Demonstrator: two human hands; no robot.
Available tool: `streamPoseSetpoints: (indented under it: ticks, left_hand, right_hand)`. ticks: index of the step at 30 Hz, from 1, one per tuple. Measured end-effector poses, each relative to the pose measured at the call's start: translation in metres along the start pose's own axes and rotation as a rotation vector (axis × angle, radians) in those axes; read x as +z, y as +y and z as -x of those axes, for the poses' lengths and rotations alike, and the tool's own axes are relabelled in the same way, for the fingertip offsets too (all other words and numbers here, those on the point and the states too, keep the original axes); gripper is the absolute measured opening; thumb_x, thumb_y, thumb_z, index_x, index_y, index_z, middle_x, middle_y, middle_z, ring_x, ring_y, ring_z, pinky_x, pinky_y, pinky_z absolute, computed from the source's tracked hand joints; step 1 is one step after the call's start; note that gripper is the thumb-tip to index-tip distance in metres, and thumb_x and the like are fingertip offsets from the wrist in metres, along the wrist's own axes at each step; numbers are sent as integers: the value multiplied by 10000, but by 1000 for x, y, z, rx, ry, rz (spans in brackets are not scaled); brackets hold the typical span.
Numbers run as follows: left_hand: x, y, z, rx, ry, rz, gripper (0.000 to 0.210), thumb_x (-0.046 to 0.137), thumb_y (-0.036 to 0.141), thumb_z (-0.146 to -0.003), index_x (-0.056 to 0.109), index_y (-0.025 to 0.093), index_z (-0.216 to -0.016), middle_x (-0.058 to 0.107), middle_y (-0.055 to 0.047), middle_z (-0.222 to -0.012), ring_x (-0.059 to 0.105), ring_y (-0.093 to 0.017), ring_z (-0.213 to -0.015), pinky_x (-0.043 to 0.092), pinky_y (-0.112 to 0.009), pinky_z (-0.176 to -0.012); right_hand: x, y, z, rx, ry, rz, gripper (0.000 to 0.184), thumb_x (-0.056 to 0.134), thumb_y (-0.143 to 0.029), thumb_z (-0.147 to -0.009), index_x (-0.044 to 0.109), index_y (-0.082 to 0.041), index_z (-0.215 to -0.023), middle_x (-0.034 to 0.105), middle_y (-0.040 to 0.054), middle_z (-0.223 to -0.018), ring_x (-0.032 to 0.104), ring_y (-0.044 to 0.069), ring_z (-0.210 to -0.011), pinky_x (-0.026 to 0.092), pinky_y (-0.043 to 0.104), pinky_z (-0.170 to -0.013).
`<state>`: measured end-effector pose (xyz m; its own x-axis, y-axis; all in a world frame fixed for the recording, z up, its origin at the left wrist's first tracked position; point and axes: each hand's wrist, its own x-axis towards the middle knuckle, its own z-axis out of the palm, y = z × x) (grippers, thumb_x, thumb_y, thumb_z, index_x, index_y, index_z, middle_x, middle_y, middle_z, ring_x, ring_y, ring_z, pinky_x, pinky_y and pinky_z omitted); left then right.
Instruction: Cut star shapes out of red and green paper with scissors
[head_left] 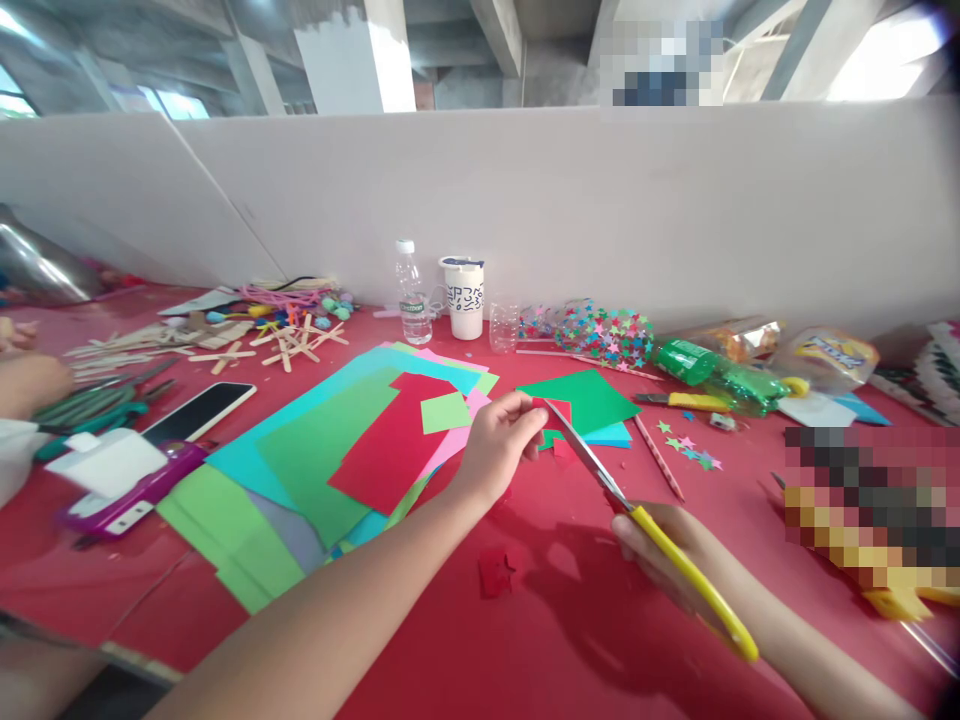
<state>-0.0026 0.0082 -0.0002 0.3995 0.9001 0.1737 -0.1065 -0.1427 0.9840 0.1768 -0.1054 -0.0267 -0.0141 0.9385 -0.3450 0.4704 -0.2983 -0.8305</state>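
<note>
Over table (585,670), in from near edge: red paper scrap (556,406) pinched by left hand (501,445), apparently for steadiness; scissors (652,533) grasped by right hand (690,537).

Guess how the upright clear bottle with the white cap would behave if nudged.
The clear bottle would probably tip fairly easily, since it stands tall and narrow. Its see-through walls look like thin plastic, so they may dent when squeezed. Once down, its round body might roll.
</note>
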Motion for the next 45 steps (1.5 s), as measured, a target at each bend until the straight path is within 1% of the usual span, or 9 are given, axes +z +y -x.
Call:
streamPoseSetpoints:
  ticks: [6,10,13,19,24,29,34,40,45]
  left_hand:
    - [-2,1,-1,16,-2,58,206,572,323,-798,527,176,-660,544,42,-530,474,-77,-461,377,-204,-488]
    - [1,3,1,4,-10,108,199,585,315,-781,530,173,-653,554,37,-525,476,-76,-457,381,-208,-492]
    - [3,3,3,-8,-29,128,165,592,298,-769,549,169,-675,557,34,-518,480,-81,-461,387,-213,-498]
    - [5,-1,6,-19,-66,119,177,579,323,-806,568,166,-726,564,28,-553,497,-86,-482,389,-219,-502]
    - [8,-1,8,-9,-39,72,252,570,335,-821,508,171,-640,546,32,-541,493,-82,-475,396,-214,-497]
    - [10,1,8,-26,-44,63,265,575,347,-811,492,175,-627,542,33,-534,489,-82,-462,391,-214,-487]
    - [10,0,7,-29,-59,63,265,568,337,-814,483,176,-621,532,35,-525,486,-79,-455,382,-212,-483]
    - [11,-1,7,-30,-43,61,262,566,342,-811,483,176,-625,524,41,-524,480,-77,-451,366,-209,-475]
    - [13,-1,8,-30,-43,72,232,555,336,-823,503,174,-665,512,46,-528,473,-76,-458,357,-207,-471]
  right_hand:
    - [-1,0,5,3,-18,-117,623,427,-811,-705,462,-191,-656,330,-99,-440,289,52,-361,223,188,-360]
    - [0,3,8,-57,-56,-216,577,424,-751,-775,479,-186,-674,310,-116,-415,260,42,-337,230,190,-377]
    - [0,6,8,-79,-60,-229,550,431,-718,-802,489,-182,-694,324,-113,-421,276,44,-333,226,196,-381]
    - [-2,9,6,-81,-66,-225,525,416,-683,-837,494,-176,-725,340,-112,-436,290,45,-344,248,189,-391]
    - [-2,9,6,-102,-90,-206,540,396,-694,-836,504,-176,-734,347,-104,-443,303,54,-351,259,195,-390]
    - [0,7,8,-82,-74,-197,535,395,-687,-841,513,-175,-739,356,-98,-444,311,59,-364,272,195,-392]
    - [3,8,7,-46,-64,-228,529,392,-677,-850,498,-178,-712,332,-112,-419,275,43,-340,257,178,-380]
    - [9,2,9,32,-40,-263,550,404,-726,-805,463,-193,-682,318,-117,-411,264,38,-327,223,166,-356]
    - [15,-2,11,81,-26,-287,588,405,-790,-737,440,-208,-658,294,-125,-384,243,39,-298,206,168,-320]
